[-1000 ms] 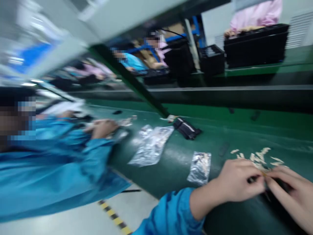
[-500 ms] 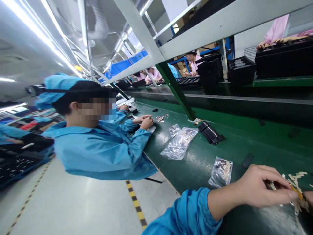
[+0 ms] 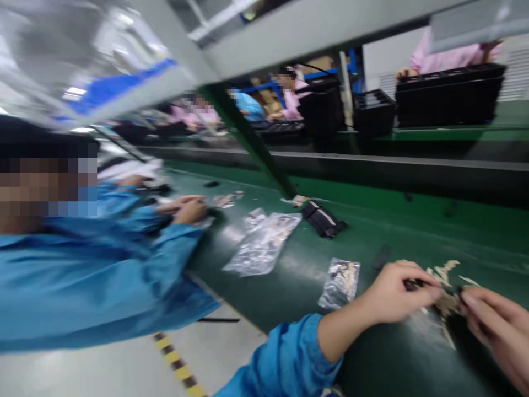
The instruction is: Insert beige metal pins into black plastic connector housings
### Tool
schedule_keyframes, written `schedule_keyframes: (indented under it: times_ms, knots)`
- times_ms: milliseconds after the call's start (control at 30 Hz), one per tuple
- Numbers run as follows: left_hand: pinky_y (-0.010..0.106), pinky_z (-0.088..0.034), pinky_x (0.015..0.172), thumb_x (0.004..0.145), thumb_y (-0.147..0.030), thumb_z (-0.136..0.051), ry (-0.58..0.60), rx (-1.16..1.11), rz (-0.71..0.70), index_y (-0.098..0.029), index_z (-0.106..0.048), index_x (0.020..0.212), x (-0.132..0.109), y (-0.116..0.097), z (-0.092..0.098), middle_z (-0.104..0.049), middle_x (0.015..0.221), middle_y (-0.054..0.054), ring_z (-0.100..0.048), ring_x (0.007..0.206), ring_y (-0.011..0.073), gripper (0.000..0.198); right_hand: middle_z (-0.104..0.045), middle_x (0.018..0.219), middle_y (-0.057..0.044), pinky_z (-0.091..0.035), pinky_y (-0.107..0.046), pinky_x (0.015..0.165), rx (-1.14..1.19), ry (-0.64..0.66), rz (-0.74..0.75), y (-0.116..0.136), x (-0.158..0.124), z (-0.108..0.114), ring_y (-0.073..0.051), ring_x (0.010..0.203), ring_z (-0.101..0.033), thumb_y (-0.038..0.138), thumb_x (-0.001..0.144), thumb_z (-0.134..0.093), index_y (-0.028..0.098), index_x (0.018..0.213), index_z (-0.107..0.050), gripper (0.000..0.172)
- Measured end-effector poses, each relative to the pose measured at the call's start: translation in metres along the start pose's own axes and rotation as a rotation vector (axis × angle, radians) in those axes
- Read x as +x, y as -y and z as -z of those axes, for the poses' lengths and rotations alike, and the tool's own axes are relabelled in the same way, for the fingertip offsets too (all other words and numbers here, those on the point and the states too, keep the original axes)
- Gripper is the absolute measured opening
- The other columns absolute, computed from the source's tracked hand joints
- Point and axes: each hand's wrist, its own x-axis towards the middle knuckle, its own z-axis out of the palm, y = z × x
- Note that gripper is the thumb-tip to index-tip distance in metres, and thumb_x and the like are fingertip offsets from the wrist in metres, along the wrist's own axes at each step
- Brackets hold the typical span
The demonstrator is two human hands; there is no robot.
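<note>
My left hand (image 3: 407, 292), in a blue sleeve, is closed around a small dark part (image 3: 413, 284) at the lower right. To its right, my right hand (image 3: 496, 325) pinches another small black piece (image 3: 462, 292), partly hidden by the fingers. Between and behind both hands lies a loose pile of thin beige pieces (image 3: 446, 273) on the green table. A clear bag (image 3: 341, 281) with beige pieces inside lies left of my left hand. Blur hides the finer detail of the held parts.
Farther left are a larger clear bag (image 3: 266, 242) and a black bundle (image 3: 323, 219) with a pale strip. A co-worker in a blue smock (image 3: 103, 275) sits at the left. A green post (image 3: 252, 143) slants down to the table. Black bins (image 3: 448, 96) stand behind.
The view has swung right, so the co-worker and bags appear farther left. More of my right hand shows, and the yellow item formerly at my left fingertips is no longer visible.
</note>
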Motion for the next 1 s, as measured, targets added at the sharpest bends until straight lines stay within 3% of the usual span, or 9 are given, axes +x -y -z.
schedule_keyframes:
  times_ms: [133,233,333,567,733,1000]
  knots:
    - [0.031,-0.058,0.081,0.088,-0.023,-0.079,0.031,-0.139,0.063,-0.019,-0.087,0.091,-0.001,-0.002,0.003,-0.081,0.095,0.010,-0.074,0.090,0.0231,0.010,-0.070,0.069,-0.006,-0.050,-0.031,0.054,0.074,0.019,-0.022,0.035,0.000,-0.014,-0.019,0.057,-0.059,0.056,0.082,-0.079,0.023,0.083,-0.083,0.034]
    - [0.031,-0.056,0.081,0.087,-0.022,-0.079,0.005,-0.166,0.109,-0.020,-0.086,0.085,0.000,0.001,0.005,-0.079,0.097,0.010,-0.072,0.091,0.0230,0.008,-0.076,0.082,-0.007,-0.054,-0.032,0.066,0.133,0.024,0.015,0.039,-0.002,-0.025,-0.022,0.073,-0.067,0.047,0.088,-0.075,0.023,0.085,-0.084,0.026]
    - [0.032,-0.055,0.078,0.085,-0.022,-0.078,-0.021,-0.164,0.134,-0.020,-0.086,0.083,0.000,0.000,0.006,-0.078,0.097,0.010,-0.072,0.089,0.0229,0.008,-0.078,0.090,-0.008,-0.052,-0.030,0.064,0.107,0.046,0.037,0.036,-0.006,-0.027,-0.021,0.076,-0.067,0.040,0.091,-0.072,0.024,0.091,-0.085,0.021]
    - [0.032,-0.054,0.077,0.083,-0.018,-0.076,0.001,-0.132,0.132,-0.021,-0.083,0.077,0.000,-0.008,0.006,-0.078,0.088,0.007,-0.070,0.085,0.0218,0.009,-0.069,0.073,-0.002,-0.041,-0.027,0.055,-0.070,-0.096,0.103,0.045,-0.001,-0.020,-0.014,0.059,-0.052,0.028,0.078,-0.079,0.020,0.083,-0.079,0.009]
    - [0.031,-0.055,0.074,0.083,-0.018,-0.074,0.077,-0.125,0.123,-0.020,-0.082,0.077,-0.002,-0.010,0.003,-0.078,0.088,0.007,-0.071,0.083,0.0215,0.010,-0.067,0.070,-0.001,-0.037,-0.026,0.052,-0.046,-0.078,0.117,0.052,0.000,-0.020,-0.013,0.057,-0.050,0.024,0.076,-0.076,0.020,0.077,-0.075,0.004]
    - [0.032,-0.055,0.075,0.084,-0.017,-0.072,0.094,-0.105,0.109,-0.021,-0.080,0.079,-0.004,-0.013,0.005,-0.077,0.090,0.007,-0.070,0.084,0.0211,0.010,-0.066,0.066,0.001,-0.036,-0.025,0.051,-0.039,-0.062,0.096,0.052,-0.001,-0.018,-0.012,0.055,-0.049,0.020,0.076,-0.074,0.020,0.075,-0.075,0.002]
